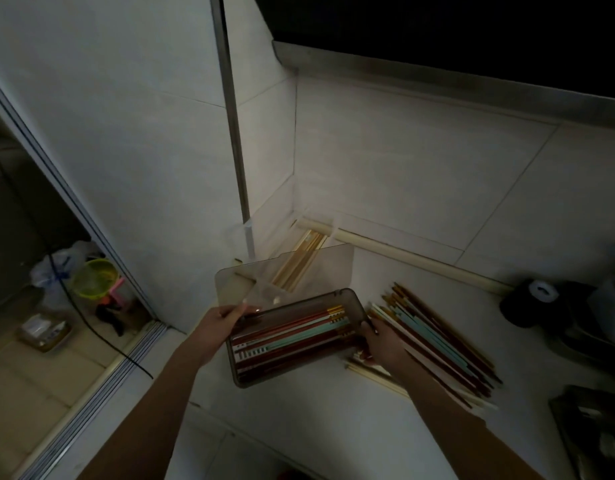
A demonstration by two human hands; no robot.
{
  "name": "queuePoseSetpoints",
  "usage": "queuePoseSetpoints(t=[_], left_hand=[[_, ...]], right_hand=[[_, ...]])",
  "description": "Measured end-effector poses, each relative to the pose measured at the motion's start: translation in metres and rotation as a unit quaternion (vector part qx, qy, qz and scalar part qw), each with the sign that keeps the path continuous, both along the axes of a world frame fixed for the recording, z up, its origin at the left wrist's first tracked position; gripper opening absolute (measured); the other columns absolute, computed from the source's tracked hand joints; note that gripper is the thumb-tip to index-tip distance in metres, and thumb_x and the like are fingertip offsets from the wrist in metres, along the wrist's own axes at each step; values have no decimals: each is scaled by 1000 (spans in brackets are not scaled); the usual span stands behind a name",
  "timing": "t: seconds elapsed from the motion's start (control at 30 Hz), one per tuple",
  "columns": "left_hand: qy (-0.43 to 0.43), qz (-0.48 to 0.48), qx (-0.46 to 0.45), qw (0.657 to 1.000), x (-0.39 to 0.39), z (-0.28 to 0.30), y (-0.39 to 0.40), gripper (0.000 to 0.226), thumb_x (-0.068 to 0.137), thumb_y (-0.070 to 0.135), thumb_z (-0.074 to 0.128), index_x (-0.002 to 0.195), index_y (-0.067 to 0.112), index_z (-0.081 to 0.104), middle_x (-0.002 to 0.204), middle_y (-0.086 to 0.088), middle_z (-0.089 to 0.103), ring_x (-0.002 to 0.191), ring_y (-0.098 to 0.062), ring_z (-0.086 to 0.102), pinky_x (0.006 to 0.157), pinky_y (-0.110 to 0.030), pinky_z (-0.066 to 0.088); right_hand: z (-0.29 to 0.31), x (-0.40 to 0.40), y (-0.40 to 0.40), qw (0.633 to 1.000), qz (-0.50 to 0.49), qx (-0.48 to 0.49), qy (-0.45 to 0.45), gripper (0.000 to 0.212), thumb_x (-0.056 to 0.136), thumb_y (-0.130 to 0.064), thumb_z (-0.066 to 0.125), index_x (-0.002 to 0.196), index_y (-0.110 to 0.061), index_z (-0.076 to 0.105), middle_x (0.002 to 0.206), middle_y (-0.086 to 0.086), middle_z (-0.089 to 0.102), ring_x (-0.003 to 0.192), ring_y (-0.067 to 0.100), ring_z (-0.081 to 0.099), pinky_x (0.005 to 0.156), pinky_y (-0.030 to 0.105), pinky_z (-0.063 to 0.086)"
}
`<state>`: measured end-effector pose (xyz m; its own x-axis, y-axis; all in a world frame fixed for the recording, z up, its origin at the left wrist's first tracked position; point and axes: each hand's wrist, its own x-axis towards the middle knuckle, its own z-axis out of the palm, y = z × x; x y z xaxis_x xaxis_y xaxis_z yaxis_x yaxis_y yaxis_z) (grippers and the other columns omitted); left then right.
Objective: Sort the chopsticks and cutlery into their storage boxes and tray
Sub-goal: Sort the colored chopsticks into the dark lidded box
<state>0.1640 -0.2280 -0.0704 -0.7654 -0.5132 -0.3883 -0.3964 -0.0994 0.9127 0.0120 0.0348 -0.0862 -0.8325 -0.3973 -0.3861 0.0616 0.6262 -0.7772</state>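
Observation:
A smoky transparent storage box [354,306] lies on the white counter, its lid [285,268] swung up behind it. Inside lie several coloured chopsticks [292,336], red, teal and white. My left hand [223,323] grips the box's left rim near the lid hinge. My right hand [382,344] holds the box's right end, fingers curled at its corner. A loose pile of dark red, teal and white chopsticks [437,344] lies right of the box, partly under my right wrist. Pale wooden chopsticks [300,261] show in a second box in the corner, behind the lid.
Tiled walls meet in the corner behind the boxes. A dark round object [531,299] and a dark tray [593,427] sit at the counter's right. Left of the counter, a sliding-door track [101,382] borders a floor with a green bowl [91,277] and bags.

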Motion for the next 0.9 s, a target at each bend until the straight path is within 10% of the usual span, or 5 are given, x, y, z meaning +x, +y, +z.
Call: queuePoseSetpoints(t=[0.27,0.37,0.57,0.9], left_hand=[[-5,30,-6,1000,-13,-11,2,28,95,30,50,92,17,75,92,-5,73,88,-19,68,74,-25,51],[-1,28,-14,1000,-21,-13,4,26,94,29,51,93,16,74,88,-4,73,81,-16,69,69,-22,51],[9,21,-50,999,-36,-14,9,24,93,28,53,84,18,74,78,2,72,71,-10,67,56,-13,48],[-10,22,-55,998,-45,-19,6,26,92,30,56,87,11,73,82,-5,71,73,-14,66,56,-18,47]], right_hand=[[-8,-16,4,993,-37,-30,-104,17,102,-30,36,110,-21,48,67,6,61,53,18,56,54,26,48],[-5,-25,23,997,-67,-19,-42,17,101,-17,38,108,-17,54,70,6,58,48,10,52,42,19,41],[-6,-41,73,984,-122,89,91,9,93,-11,53,99,-5,55,89,12,61,75,25,58,68,32,44],[-14,-31,91,959,23,243,140,12,89,-18,58,77,-21,57,75,-3,58,69,12,54,63,26,40]])
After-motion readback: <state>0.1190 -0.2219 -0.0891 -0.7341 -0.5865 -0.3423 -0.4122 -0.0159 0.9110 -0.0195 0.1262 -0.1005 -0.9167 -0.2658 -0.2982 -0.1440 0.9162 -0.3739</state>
